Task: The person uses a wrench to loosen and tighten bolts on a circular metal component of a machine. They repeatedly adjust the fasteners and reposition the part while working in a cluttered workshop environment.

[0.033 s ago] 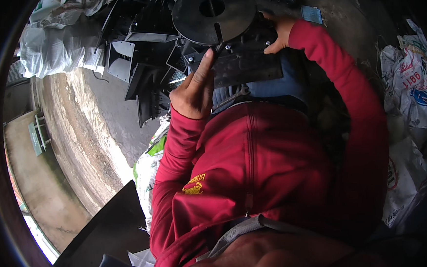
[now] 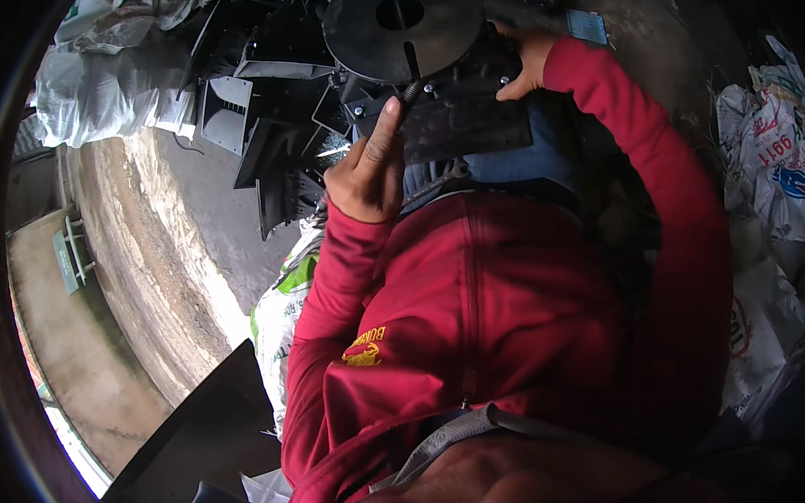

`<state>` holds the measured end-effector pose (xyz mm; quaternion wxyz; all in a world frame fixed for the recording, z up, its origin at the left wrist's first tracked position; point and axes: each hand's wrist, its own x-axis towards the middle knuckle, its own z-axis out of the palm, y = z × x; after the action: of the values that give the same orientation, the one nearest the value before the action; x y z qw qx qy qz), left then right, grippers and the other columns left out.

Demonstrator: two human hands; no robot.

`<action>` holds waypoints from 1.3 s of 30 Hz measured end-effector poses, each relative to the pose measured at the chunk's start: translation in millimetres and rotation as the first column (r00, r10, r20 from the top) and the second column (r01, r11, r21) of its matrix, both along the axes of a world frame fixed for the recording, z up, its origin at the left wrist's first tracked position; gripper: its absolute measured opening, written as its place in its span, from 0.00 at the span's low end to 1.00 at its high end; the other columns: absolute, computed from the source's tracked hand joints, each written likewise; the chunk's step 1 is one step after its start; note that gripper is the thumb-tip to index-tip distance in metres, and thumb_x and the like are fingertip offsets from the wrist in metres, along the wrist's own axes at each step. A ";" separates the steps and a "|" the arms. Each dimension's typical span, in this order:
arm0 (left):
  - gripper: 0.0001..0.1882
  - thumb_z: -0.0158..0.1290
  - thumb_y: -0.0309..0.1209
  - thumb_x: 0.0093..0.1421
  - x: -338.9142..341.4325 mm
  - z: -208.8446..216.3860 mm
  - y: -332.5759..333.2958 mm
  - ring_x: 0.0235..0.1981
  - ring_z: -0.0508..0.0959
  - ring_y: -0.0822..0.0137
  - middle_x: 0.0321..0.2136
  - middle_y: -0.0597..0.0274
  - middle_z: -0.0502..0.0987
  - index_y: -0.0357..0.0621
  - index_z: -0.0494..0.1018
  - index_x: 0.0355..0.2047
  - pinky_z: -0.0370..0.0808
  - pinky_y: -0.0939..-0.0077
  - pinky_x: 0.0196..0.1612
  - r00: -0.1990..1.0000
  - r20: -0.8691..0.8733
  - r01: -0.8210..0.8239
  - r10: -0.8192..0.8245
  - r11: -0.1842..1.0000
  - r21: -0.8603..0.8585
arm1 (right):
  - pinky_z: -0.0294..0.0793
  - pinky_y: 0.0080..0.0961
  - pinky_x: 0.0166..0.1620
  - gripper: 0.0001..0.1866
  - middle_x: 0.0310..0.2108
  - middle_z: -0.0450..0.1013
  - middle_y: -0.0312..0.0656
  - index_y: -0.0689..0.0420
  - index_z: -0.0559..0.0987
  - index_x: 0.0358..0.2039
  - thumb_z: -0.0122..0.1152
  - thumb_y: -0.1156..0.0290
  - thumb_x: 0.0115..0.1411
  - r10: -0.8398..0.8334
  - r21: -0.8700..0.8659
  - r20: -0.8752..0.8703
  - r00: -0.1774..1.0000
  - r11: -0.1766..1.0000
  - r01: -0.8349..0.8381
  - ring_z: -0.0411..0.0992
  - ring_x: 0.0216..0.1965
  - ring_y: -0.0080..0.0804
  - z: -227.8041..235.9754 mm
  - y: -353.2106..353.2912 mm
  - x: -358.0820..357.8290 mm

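A black round plate (image 2: pixel 352 22) with a centre hole and a slot tops a black metal bracket (image 2: pixel 465 126) that rests by my thighs. Bright bolt heads show along the bracket. At the slot's near end stands a dark threaded bolt (image 2: pixel 412 91), slightly tilted. My left hand (image 2: pixel 366 175) is closed at the bolt's near end, index finger stretched along it and the other fingers curled; the thumb's grip is partly hidden. Around the bracket's right end my right hand (image 2: pixel 525 63) is closed, thumb on the near side and fingers partly hidden behind.
Several black metal brackets (image 2: pixel 286 51) are heaped at the far left, next to white plastic sacks (image 2: pixel 117 96). More printed sacks (image 2: pixel 771 173) lie on the right. A dark flat panel (image 2: pixel 198 423) stands at the lower left. A blue card-like piece (image 2: pixel 587 27) lies on the floor.
My left hand has shifted very slightly right and toward me along the bolt. The right hand and the bracket are almost unchanged.
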<state>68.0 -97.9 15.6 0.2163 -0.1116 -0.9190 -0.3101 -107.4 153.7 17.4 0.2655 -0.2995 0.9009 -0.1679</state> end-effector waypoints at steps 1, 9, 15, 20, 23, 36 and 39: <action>0.29 0.54 0.27 0.57 -1.8 -9.4 0.5 0.12 0.71 0.62 0.16 0.57 0.74 0.64 0.67 0.59 0.68 0.68 0.18 0.999 0.042 -0.021 0.023 0.999 -0.029 | 0.62 0.31 0.61 0.62 0.60 0.62 0.54 0.55 0.49 0.67 0.73 0.47 0.37 -0.004 -0.032 0.030 1.000 0.999 0.005 0.62 0.60 0.46 2.2 -2.0 -1.7; 0.30 0.56 0.27 0.55 -10.9 4.1 -2.3 0.09 0.68 0.64 0.13 0.64 0.68 0.68 0.68 0.58 0.65 0.68 0.14 0.995 -0.099 -0.009 0.005 0.999 -0.032 | 0.65 0.33 0.58 0.60 0.53 0.68 0.55 0.61 0.55 0.63 0.75 0.47 0.34 0.003 -0.097 -0.199 0.980 0.995 -0.022 0.66 0.55 0.50 -25.3 9.8 -10.6; 0.29 0.55 0.28 0.56 -11.6 -13.4 -3.3 0.11 0.70 0.63 0.13 0.63 0.67 0.66 0.68 0.58 0.66 0.68 0.15 0.998 0.068 0.004 0.012 0.975 -0.224 | 0.65 0.32 0.58 0.60 0.55 0.67 0.54 0.60 0.54 0.63 0.74 0.45 0.34 0.009 0.063 -0.130 0.991 0.998 0.000 0.65 0.56 0.47 -23.3 4.4 -8.5; 0.28 0.54 0.34 0.58 -12.0 13.6 -9.0 0.12 0.72 0.61 0.15 0.63 0.72 0.73 0.66 0.58 0.69 0.67 0.14 0.996 -0.085 -0.020 0.020 1.000 0.003 | 0.65 0.33 0.58 0.64 0.57 0.64 0.56 0.56 0.49 0.67 0.70 0.38 0.35 0.013 0.031 -0.040 0.999 0.999 -0.012 0.64 0.58 0.48 -23.9 8.8 -20.5; 0.27 0.55 0.32 0.58 -20.1 -12.8 -7.9 0.12 0.73 0.62 0.15 0.63 0.72 0.70 0.68 0.58 0.68 0.68 0.15 0.983 0.149 -0.042 0.106 0.924 -0.380 | 0.64 0.31 0.59 0.65 0.58 0.64 0.56 0.57 0.49 0.67 0.71 0.39 0.35 0.040 0.122 -0.107 0.993 0.992 -0.026 0.63 0.59 0.47 -26.1 3.5 -17.4; 0.29 0.56 0.33 0.56 -23.0 4.3 -17.6 0.11 0.72 0.62 0.15 0.61 0.71 0.70 0.66 0.59 0.67 0.66 0.14 0.998 -0.041 0.042 -0.051 0.980 -0.195 | 0.65 0.32 0.58 0.60 0.57 0.65 0.54 0.58 0.53 0.64 0.72 0.43 0.36 0.038 0.048 -0.143 0.989 0.998 -0.032 0.65 0.57 0.45 -23.2 6.8 -14.6; 0.29 0.56 0.32 0.56 -22.3 28.9 -15.6 0.11 0.72 0.63 0.13 0.62 0.70 0.70 0.66 0.59 0.67 0.67 0.14 0.991 -0.102 0.066 -0.090 0.974 -0.215 | 0.64 0.32 0.59 0.62 0.59 0.63 0.54 0.54 0.49 0.67 0.71 0.41 0.37 0.034 0.025 -0.042 0.999 0.999 -0.032 0.64 0.59 0.44 -30.0 12.4 -29.3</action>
<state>45.7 -113.6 44.5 0.2415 -0.1869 -0.9282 -0.2125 -136.7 166.1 -12.6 0.2529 -0.3145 0.9032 -0.1460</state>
